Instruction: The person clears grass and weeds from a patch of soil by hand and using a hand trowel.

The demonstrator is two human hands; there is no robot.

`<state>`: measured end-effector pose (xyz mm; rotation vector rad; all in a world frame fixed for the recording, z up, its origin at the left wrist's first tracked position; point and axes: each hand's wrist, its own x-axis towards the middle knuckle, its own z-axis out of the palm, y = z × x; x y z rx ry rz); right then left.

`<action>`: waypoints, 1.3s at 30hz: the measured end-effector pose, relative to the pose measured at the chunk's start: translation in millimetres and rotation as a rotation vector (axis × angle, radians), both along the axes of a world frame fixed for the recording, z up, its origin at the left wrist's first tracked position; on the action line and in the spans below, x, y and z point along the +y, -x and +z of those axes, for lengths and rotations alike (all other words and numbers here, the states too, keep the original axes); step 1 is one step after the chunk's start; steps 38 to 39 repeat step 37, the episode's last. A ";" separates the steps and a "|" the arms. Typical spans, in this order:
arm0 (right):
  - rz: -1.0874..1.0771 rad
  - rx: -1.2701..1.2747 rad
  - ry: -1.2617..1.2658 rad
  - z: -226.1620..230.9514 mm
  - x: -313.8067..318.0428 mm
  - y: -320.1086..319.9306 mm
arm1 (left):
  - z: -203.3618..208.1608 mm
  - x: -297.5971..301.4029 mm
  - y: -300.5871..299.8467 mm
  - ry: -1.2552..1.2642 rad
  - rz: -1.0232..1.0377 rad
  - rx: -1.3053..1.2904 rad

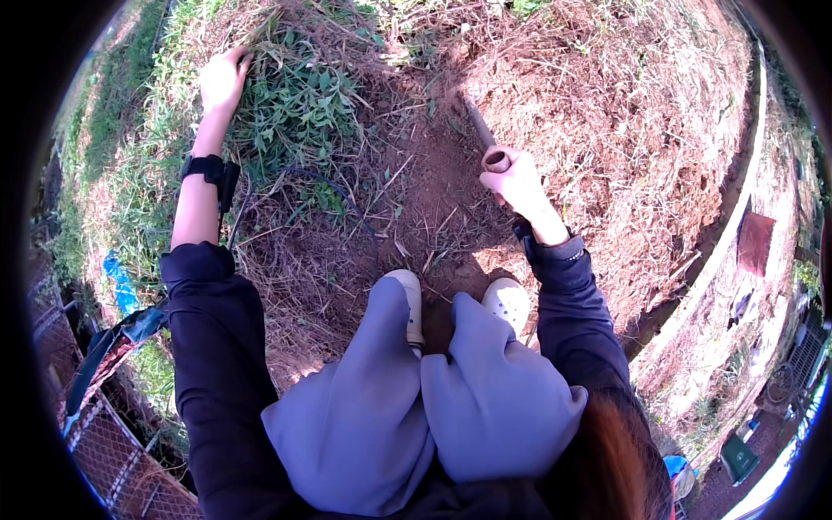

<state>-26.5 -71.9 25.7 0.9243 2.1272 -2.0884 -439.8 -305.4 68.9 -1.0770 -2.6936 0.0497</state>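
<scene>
My left hand (224, 80) is stretched out to the far left, with its fingers closed on grass stems (263, 33) at the edge of a heap of green weeds (299, 104). My right hand (517, 180) is wrapped round the hollow, pipe-like handle (497, 159) of a hand tool. The tool's narrow brownish shaft (478, 123) points forward and left, to the soil. Its working end is hard to make out against the bare earth, so its exact kind does not show.
Bare reddish soil (433, 199) with dry straw lies before my pale clogs (506, 303). A thin dark cord or hose (334, 184) curves beside the weeds. Sunlit dug earth (624, 165) slopes on the right, with a pale edge beyond. Wire fencing (113, 451) stands at lower left.
</scene>
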 end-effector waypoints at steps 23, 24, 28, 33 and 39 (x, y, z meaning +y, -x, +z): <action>-0.191 -0.152 0.089 97.2 14.6 -139.6 | -14.7 -21.0 22.6 -0.087 -0.048 -0.057; -0.169 -0.178 0.081 104.2 13.9 -148.2 | -13.4 -19.5 20.7 -0.087 -0.046 -0.070; -0.050 -0.080 0.128 99.9 11.2 -131.9 | -10.0 -22.1 22.8 -0.070 -0.038 -0.079; -0.098 0.106 0.489 32.2 -16.4 19.7 | -24.1 -6.7 28.3 -0.101 -0.024 -0.137; -0.104 0.107 0.541 42.3 -13.0 34.0 | -17.8 -6.8 23.5 -0.074 0.022 -0.140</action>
